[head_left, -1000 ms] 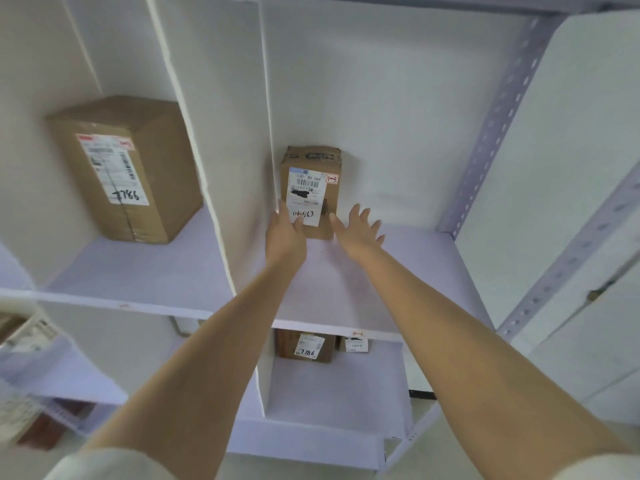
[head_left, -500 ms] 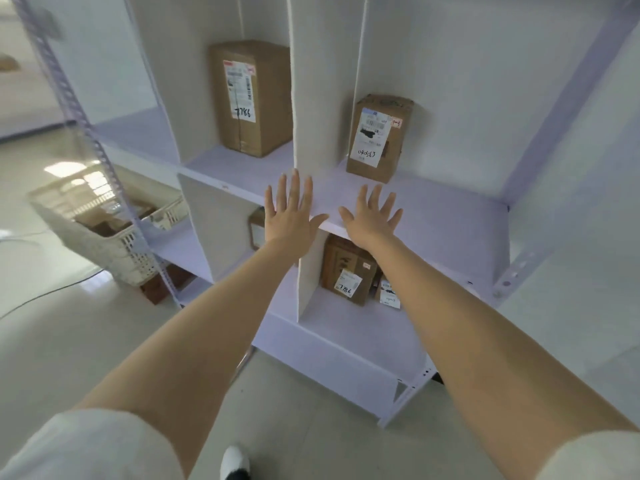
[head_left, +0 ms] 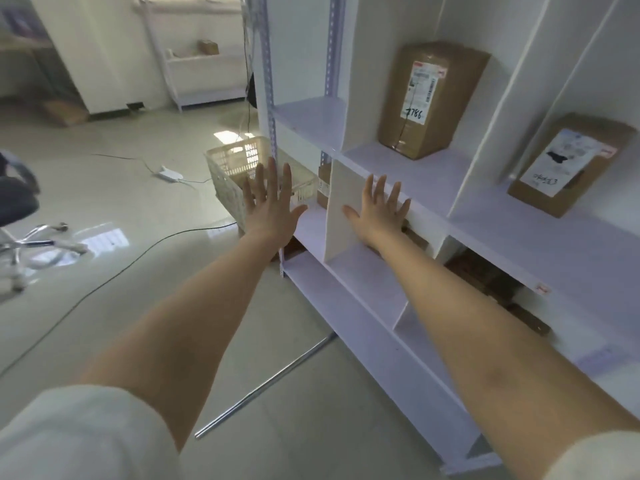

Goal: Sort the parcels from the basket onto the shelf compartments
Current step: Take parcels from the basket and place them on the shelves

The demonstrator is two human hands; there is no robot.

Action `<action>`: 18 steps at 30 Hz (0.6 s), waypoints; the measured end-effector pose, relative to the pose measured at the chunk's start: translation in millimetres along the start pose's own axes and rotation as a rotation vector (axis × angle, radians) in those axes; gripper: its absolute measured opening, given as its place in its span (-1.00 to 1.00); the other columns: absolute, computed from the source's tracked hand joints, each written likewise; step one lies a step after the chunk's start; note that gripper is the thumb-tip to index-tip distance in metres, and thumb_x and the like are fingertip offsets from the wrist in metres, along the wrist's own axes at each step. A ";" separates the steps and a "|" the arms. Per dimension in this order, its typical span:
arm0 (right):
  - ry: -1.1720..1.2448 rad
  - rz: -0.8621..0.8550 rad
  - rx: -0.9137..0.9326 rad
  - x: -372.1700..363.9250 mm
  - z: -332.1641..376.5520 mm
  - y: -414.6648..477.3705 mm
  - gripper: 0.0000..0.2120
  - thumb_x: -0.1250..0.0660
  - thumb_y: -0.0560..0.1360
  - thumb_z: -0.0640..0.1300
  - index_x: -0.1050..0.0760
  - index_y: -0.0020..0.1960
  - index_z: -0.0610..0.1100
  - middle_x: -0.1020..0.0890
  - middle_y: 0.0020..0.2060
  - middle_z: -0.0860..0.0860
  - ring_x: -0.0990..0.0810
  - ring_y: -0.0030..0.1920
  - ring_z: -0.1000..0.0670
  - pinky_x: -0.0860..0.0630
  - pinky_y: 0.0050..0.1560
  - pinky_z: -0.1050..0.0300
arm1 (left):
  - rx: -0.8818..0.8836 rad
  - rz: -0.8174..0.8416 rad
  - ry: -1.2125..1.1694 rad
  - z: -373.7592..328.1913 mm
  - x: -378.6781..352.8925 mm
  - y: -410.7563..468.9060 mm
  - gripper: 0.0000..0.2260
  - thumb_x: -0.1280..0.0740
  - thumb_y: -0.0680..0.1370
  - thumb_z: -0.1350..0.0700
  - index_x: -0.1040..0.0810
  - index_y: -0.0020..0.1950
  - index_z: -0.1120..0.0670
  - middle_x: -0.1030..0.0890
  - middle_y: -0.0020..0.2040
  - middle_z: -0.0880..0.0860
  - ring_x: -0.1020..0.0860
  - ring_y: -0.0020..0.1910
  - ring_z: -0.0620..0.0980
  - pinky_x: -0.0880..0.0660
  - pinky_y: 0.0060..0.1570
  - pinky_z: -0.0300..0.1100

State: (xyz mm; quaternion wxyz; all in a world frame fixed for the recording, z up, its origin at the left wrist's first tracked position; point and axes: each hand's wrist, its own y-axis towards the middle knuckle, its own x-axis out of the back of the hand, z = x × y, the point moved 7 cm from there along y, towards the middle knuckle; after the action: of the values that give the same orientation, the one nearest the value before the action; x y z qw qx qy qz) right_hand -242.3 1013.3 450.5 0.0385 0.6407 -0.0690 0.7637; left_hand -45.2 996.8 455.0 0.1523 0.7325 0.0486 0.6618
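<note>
Cardboard parcels stand on the white shelf point(head_left: 519, 237). Both hands are empty, with fingers straight and spread wide. The left hand point(head_left: 268, 206) is raised with its fingertips in front of the white lattice basket point(head_left: 227, 188), which sits on the floor. The right hand point(head_left: 379, 216) is held before an upright divider. A tall parcel marked 7786 point(head_left: 426, 98) stands above and right of its fingertips, and a smaller labelled parcel point(head_left: 568, 164) stands farther right in the next compartment.

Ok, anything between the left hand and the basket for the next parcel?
Nothing visible. The left hand, open and empty, is held out toward the basket, which stands beside the shelf's end post.
</note>
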 end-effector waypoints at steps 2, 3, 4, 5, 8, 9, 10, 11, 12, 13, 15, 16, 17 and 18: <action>-0.006 0.020 0.050 -6.5 41.2 13.1 -0.24 0.11 0.62 0.30 0.36 0.58 -0.10 0.31 0.56 -0.09 0.36 0.53 -0.27 0.29 0.46 -0.34 | 0.027 -0.022 -0.011 38.9 2.8 5.7 -0.31 0.00 0.64 -0.22 0.31 0.58 0.03 0.33 0.58 0.10 0.31 0.55 0.14 0.33 0.46 0.15; -0.003 0.028 0.076 -9.8 61.9 20.6 -0.24 0.11 0.62 0.30 0.36 0.58 -0.09 0.32 0.57 -0.08 0.38 0.52 -0.27 0.31 0.45 -0.34 | 0.047 -0.030 -0.008 59.8 3.5 9.1 -0.31 0.00 0.64 -0.23 0.30 0.59 0.03 0.32 0.58 0.11 0.30 0.56 0.14 0.33 0.46 0.15; 0.003 0.036 0.098 -12.2 82.1 28.3 -0.24 0.09 0.62 0.30 0.37 0.57 -0.09 0.32 0.56 -0.06 0.39 0.52 -0.27 0.32 0.45 -0.34 | 0.068 -0.030 -0.002 81.2 3.6 13.0 -0.30 0.01 0.64 -0.24 0.30 0.59 0.03 0.33 0.58 0.11 0.30 0.56 0.14 0.33 0.46 0.15; 0.006 0.044 0.115 -14.8 101.1 36.0 -0.24 0.08 0.62 0.29 0.38 0.57 -0.08 0.33 0.56 -0.05 0.40 0.52 -0.26 0.32 0.46 -0.34 | 0.086 -0.027 0.006 102.4 2.8 17.5 -0.30 0.02 0.63 -0.25 0.31 0.59 0.03 0.34 0.57 0.11 0.31 0.55 0.14 0.33 0.47 0.16; -0.031 0.037 0.157 -20.2 153.4 58.6 -0.23 0.08 0.61 0.30 0.39 0.57 -0.07 0.35 0.56 -0.05 0.40 0.52 -0.25 0.32 0.45 -0.32 | 0.115 -0.036 0.038 159.9 3.5 35.2 -0.30 0.04 0.63 -0.27 0.33 0.58 0.03 0.35 0.57 0.11 0.32 0.55 0.13 0.31 0.49 0.17; -0.044 0.037 0.171 -22.2 168.8 65.9 -0.22 0.08 0.61 0.31 0.39 0.57 -0.07 0.36 0.55 -0.05 0.40 0.52 -0.25 0.32 0.45 -0.31 | 0.122 -0.044 0.046 176.1 3.9 42.4 -0.30 0.05 0.62 -0.27 0.33 0.58 0.03 0.35 0.57 0.11 0.32 0.55 0.13 0.32 0.49 0.16; -0.051 0.043 0.185 -24.5 183.0 73.7 -0.22 0.08 0.60 0.31 0.38 0.57 -0.07 0.36 0.55 -0.05 0.41 0.52 -0.25 0.32 0.45 -0.32 | 0.128 -0.050 0.056 190.5 3.6 50.3 -0.30 0.05 0.62 -0.27 0.33 0.58 0.03 0.36 0.57 0.12 0.32 0.55 0.13 0.33 0.47 0.15; -0.053 0.054 0.198 -27.6 195.9 81.8 -0.22 0.08 0.60 0.32 0.39 0.57 -0.07 0.37 0.55 -0.04 0.41 0.51 -0.26 0.33 0.45 -0.33 | 0.134 -0.054 0.066 203.3 1.7 58.4 -0.29 0.05 0.62 -0.28 0.32 0.58 0.03 0.36 0.57 0.12 0.32 0.55 0.13 0.34 0.47 0.14; -0.051 0.068 0.207 -31.1 207.2 90.4 -0.21 0.09 0.60 0.32 0.39 0.56 -0.06 0.37 0.55 -0.04 0.42 0.51 -0.26 0.33 0.45 -0.35 | 0.140 -0.052 0.073 215.2 -1.8 66.6 -0.29 0.05 0.62 -0.28 0.31 0.58 0.04 0.36 0.57 0.12 0.32 0.55 0.13 0.34 0.46 0.14; -0.049 0.082 0.217 -35.0 217.3 100.6 -0.21 0.09 0.60 0.33 0.40 0.56 -0.06 0.38 0.54 -0.03 0.43 0.50 -0.26 0.33 0.45 -0.36 | 0.146 -0.046 0.075 225.9 -6.2 75.5 -0.29 0.05 0.62 -0.28 0.30 0.58 0.04 0.36 0.57 0.12 0.33 0.55 0.13 0.35 0.45 0.14; -0.039 0.106 0.234 -41.7 234.8 124.6 -0.20 0.08 0.59 0.34 0.42 0.56 -0.05 0.39 0.54 -0.02 0.47 0.48 -0.26 0.33 0.45 -0.38 | 0.155 -0.027 0.079 244.2 -18.9 95.6 -0.30 0.08 0.62 -0.30 0.30 0.59 0.03 0.36 0.56 0.12 0.34 0.54 0.13 0.36 0.44 0.13; -0.028 0.118 0.243 -44.4 243.2 139.4 -0.19 0.07 0.58 0.34 0.42 0.56 -0.04 0.40 0.54 -0.02 0.49 0.47 -0.26 0.33 0.45 -0.38 | 0.156 -0.016 0.082 252.1 -26.9 108.2 -0.30 0.10 0.61 -0.31 0.29 0.59 0.02 0.37 0.56 0.12 0.35 0.54 0.13 0.37 0.44 0.13; -0.019 0.129 0.250 -46.5 250.7 153.6 -0.19 0.06 0.58 0.34 0.42 0.56 -0.04 0.40 0.54 -0.01 0.50 0.47 -0.26 0.34 0.44 -0.38 | 0.157 -0.005 0.085 258.5 -34.0 120.4 -0.30 0.11 0.61 -0.31 0.29 0.59 0.02 0.37 0.56 0.12 0.35 0.54 0.13 0.37 0.44 0.12; -0.023 0.133 0.259 -48.0 258.2 169.7 -0.18 0.06 0.58 0.34 0.42 0.56 -0.04 0.40 0.53 0.00 0.50 0.47 -0.25 0.35 0.45 -0.37 | 0.156 0.003 0.092 264.8 -41.0 134.1 -0.30 0.11 0.61 -0.32 0.29 0.59 0.02 0.37 0.56 0.12 0.36 0.54 0.13 0.38 0.44 0.12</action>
State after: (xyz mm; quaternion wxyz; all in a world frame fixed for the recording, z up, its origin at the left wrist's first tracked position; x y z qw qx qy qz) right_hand -7.6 807.1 437.5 -0.0959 0.6432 -0.0124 0.7595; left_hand 193.1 816.3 433.9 0.0914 0.7109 0.1060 0.6892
